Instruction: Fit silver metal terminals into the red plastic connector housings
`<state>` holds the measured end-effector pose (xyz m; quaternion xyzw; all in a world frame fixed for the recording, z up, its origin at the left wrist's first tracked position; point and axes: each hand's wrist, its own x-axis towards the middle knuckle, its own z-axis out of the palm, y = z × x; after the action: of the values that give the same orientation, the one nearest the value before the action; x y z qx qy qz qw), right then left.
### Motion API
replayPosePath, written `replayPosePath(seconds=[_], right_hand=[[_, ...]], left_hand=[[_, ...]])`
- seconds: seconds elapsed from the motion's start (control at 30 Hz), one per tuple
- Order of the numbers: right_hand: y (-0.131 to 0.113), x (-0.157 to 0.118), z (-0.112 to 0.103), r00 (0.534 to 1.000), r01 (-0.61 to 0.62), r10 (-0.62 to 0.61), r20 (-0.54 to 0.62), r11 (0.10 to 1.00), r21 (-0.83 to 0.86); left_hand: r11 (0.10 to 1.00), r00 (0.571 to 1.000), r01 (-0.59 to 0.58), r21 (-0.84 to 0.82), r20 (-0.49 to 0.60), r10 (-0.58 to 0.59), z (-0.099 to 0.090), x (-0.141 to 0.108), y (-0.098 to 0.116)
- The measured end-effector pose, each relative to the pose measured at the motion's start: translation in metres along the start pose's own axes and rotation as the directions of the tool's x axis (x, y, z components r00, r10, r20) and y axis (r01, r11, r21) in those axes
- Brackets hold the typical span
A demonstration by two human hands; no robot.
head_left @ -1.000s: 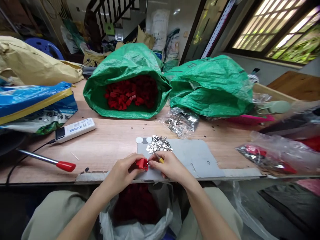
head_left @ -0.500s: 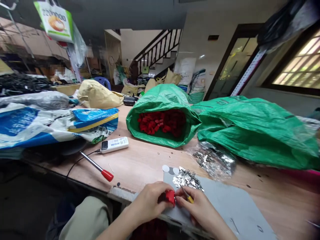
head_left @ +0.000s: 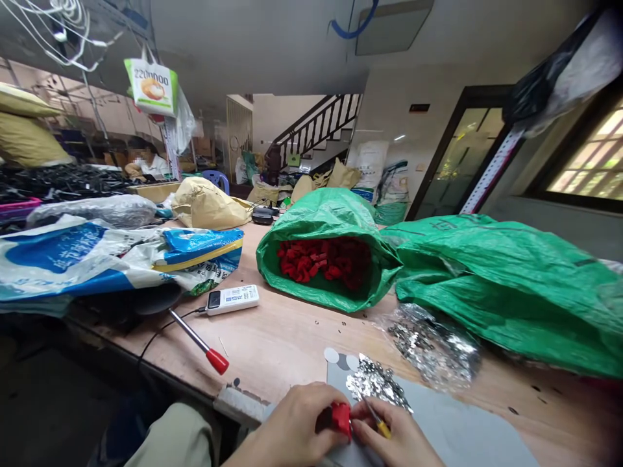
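At the bottom centre, two hands work: the left hand (head_left: 304, 421) has its grip pinched on one red piece (head_left: 341, 420); the right hand (head_left: 396, 434) still grips one yellow-handled tool (head_left: 382, 428), fingertips at the piece's edge. Both sit lower in the frame than before. Just beyond, one pile of silver parts (head_left: 377, 384), too many to count, lies on the tabletop (head_left: 287, 331). Farther, mid-frame to right, are two green sacks (head_left: 326, 211) (head_left: 506, 279). One blue hose (head_left: 357, 29) has entered, upper right.
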<state>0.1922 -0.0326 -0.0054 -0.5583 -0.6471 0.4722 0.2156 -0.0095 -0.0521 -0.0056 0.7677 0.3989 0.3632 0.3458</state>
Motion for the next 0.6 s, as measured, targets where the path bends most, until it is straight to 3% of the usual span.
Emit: replayPosePath(seconds=[0.6], right_hand=[[-0.0008, -0.0007, 0.0001, 1.000, -0.001, 0.000, -0.005, 1.000, -0.005]], left_hand=[[1.000, 1.000, 0.020, 0.007, -0.007, -0.020, 0.0000, -0.0009, -0.0029]])
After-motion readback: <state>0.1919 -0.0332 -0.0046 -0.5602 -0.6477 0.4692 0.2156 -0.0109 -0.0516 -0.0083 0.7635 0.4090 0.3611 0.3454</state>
